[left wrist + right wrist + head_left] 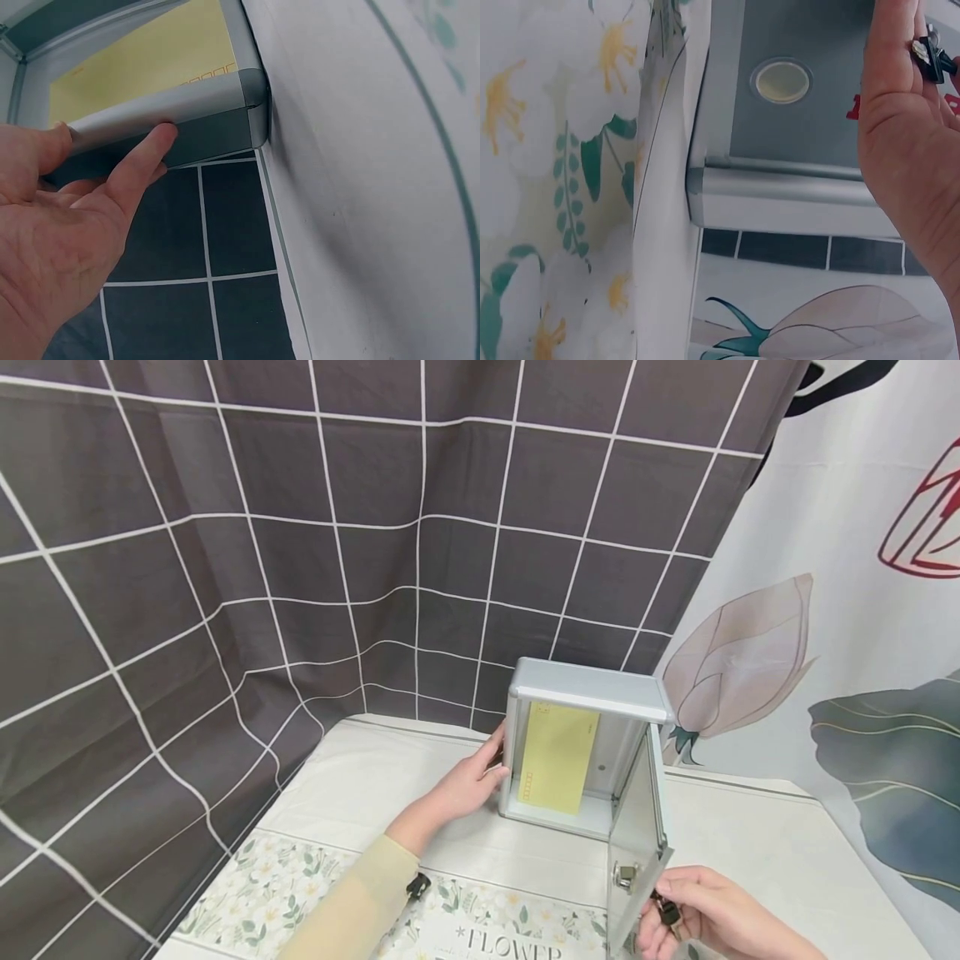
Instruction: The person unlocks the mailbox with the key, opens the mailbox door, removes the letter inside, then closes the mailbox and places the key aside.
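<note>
A silver metal box [596, 682] stands upright with its hinged door [637, 827] swung outward at the right. Inside, a yellow envelope [558, 756] leans against the back wall. My left hand [467, 783] steadies the box's left side, thumb at the front rim and fingers along the side wall; the left wrist view shows the index fingertip [165, 133] pressing near the rim's edge. At the door's outer face, my right hand [701, 906] pinches black-headed keys [667, 910] beside its free edge. On the door's inner face is the lock [625, 875].
A white tablecloth [720, 835] with a flowered band [285, 868] and printed lettering covers the table. Behind hangs a dark grid-patterned curtain [375, 560], with a white curtain [855, 643] bearing large plant shapes at the right. The door's front has a round window [781, 81].
</note>
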A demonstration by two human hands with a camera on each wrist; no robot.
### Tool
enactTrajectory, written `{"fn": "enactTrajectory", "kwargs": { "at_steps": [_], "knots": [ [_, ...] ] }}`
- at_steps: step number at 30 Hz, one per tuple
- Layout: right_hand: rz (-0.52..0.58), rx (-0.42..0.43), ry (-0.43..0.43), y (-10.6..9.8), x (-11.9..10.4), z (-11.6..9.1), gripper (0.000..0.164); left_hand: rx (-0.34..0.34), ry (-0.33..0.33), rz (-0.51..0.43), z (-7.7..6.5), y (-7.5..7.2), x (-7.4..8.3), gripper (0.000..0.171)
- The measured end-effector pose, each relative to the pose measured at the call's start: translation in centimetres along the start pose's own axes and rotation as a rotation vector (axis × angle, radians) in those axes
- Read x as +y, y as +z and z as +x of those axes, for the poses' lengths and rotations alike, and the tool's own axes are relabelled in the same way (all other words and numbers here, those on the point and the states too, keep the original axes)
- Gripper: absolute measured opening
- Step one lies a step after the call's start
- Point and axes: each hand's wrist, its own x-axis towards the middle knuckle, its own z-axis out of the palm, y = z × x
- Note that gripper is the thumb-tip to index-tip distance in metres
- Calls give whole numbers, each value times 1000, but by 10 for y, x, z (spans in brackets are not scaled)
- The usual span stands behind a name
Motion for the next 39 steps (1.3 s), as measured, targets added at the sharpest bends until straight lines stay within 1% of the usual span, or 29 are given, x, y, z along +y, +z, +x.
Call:
{"fn": "enactTrajectory", "kwargs": {
  "at_steps": [2,9,13,16,18,20,21,23,25,27,30,35,39],
  "knots": [
    [0,-11,0,-3,0,-2,52,0,0,3,0,0,1,78],
    [-65,-49,1,-11,2,-6,53,2,-11,4,0,0,2,78],
    [-58,-54,4,-11,2,-7,53,6,-4,19,0,-1,3,78],
    [-58,-58,3,-11,2,-7,54,5,-7,36,0,-4,4,79],
    [-58,-60,3,-11,2,-7,54,7,-10,26,0,-7,5,80],
    [-59,-62,3,-11,2,-7,54,23,-8,7,-1,-11,9,81],
    [-60,-63,2,-11,2,-7,54,42,1,-7,-1,-13,11,80],
    [-60,-63,1,-12,2,-7,53,86,23,-34,-2,-17,16,78],
    [-60,-61,0,-12,2,-7,51,147,60,-54,-4,-21,21,74],
    [-59,-60,-1,-12,2,-7,49,203,102,-72,-5,-24,26,71],
    [-55,-59,2,-12,3,-7,49,270,179,-82,-8,-26,34,66],
    [-54,-58,1,-12,3,-8,51,335,300,-67,-11,-27,46,57],
    [-47,-57,2,-12,3,-8,52,387,364,-38,-15,-24,53,50]
  ]
}}
